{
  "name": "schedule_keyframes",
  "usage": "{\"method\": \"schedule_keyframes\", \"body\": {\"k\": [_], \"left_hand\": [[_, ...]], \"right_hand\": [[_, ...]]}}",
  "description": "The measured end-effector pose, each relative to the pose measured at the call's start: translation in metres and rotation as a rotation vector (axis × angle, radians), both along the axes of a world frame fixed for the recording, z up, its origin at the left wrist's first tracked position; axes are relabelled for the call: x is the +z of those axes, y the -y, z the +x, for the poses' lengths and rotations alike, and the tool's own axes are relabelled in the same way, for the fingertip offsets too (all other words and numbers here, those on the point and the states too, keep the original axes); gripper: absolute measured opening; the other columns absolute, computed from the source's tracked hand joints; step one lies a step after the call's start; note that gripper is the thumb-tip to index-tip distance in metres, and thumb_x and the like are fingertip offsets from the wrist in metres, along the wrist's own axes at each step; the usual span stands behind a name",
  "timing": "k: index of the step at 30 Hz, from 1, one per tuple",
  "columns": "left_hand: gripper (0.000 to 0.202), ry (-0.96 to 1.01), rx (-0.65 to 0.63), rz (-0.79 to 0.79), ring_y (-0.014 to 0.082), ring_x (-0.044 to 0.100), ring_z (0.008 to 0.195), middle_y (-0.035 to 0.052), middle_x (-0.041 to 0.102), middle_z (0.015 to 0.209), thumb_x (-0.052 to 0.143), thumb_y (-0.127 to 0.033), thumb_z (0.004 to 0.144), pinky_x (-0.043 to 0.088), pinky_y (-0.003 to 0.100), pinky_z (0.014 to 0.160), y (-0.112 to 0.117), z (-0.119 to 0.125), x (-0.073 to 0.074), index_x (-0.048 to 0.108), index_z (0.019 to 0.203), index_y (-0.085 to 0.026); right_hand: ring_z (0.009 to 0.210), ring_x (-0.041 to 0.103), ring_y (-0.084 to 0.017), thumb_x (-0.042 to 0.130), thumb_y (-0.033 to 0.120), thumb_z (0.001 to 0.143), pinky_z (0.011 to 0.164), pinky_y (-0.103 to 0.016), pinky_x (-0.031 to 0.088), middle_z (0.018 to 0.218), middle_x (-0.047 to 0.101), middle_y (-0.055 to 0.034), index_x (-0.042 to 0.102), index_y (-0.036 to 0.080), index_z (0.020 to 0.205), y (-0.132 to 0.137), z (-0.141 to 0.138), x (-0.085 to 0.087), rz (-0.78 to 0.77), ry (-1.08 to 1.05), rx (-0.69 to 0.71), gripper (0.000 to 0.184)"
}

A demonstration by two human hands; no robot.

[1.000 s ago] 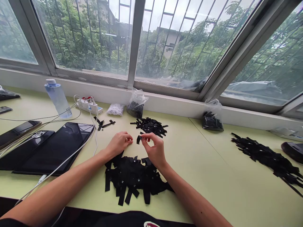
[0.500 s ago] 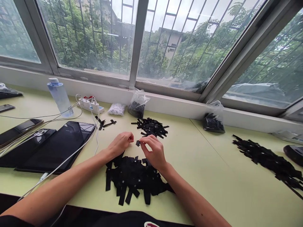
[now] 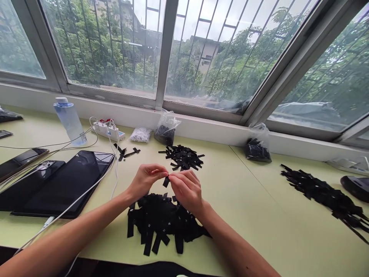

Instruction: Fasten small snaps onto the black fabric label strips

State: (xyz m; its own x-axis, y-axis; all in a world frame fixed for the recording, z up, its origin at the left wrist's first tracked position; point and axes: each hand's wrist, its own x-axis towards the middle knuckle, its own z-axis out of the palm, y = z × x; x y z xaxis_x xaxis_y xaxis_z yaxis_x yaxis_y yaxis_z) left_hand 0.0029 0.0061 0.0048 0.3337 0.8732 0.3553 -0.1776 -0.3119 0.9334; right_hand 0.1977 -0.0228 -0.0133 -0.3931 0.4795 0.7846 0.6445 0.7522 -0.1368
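Observation:
A small black fabric strip [image 3: 166,182] hangs between my hands, its top at the fingertips. My left hand [image 3: 148,177] pinches it from the left, thumb and forefinger closed. From the right, my right hand [image 3: 186,188] pinches the same strip, its fingertips touching or nearly touching those of the left. Below lies a heap of black fabric strips [image 3: 161,215], several bearing a small white letter M. Beyond my hands is a second, smaller pile of black strips [image 3: 184,157].
At left lie a tablet [image 3: 69,184], phones [image 3: 23,161] and white cables, with a water bottle [image 3: 70,121] and a power strip [image 3: 108,130] behind. Clear bags of black pieces [image 3: 165,132] [image 3: 258,148] and a white packet [image 3: 140,135] line the sill. A long black pile [image 3: 323,192] lies right.
My left hand has moved right to meet my right hand, and its fingers now close on the strip. The strip hangs lower and more upright. The view has shifted slightly.

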Motion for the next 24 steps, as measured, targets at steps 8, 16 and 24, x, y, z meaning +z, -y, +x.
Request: {"method": "schedule_keyframes", "body": {"k": [8,16,24], "left_hand": [[0.014,-0.006,-0.027,0.076,0.0178,0.063,0.082,0.0057,0.071,0.084,0.074,-0.029,0.085,0.052,0.029,0.076,0.000,-0.004,0.000,0.075,0.083,-0.016],[0.011,-0.072,-0.071,0.184,0.0196,0.065,0.089,0.0079,0.073,0.093,0.072,-0.025,0.088,0.052,0.031,0.078,-0.002,-0.010,0.000,0.077,0.095,-0.017],[0.010,-0.070,-0.018,0.242,0.0185,0.065,0.083,0.0066,0.073,0.088,0.070,-0.025,0.090,0.052,0.032,0.077,-0.001,-0.010,0.001,0.076,0.091,-0.017]], "right_hand": [[0.084,0.069,-0.020,0.062,0.007,0.090,0.076,-0.038,0.053,0.098,0.076,-0.0023,0.066,0.027,0.109,0.001,-0.007,0.001,0.155,-0.073,-0.008,0.028],[0.080,0.066,-0.020,0.065,0.003,0.088,0.074,-0.037,0.052,0.094,0.075,-0.0029,0.064,0.024,0.108,0.003,-0.014,0.005,0.180,-0.151,-0.012,0.029],[0.082,0.067,-0.020,0.063,0.008,0.092,0.077,-0.037,0.050,0.097,0.075,-0.0040,0.064,0.023,0.113,0.005,-0.017,0.005,0.104,-0.169,-0.024,0.027]]}}
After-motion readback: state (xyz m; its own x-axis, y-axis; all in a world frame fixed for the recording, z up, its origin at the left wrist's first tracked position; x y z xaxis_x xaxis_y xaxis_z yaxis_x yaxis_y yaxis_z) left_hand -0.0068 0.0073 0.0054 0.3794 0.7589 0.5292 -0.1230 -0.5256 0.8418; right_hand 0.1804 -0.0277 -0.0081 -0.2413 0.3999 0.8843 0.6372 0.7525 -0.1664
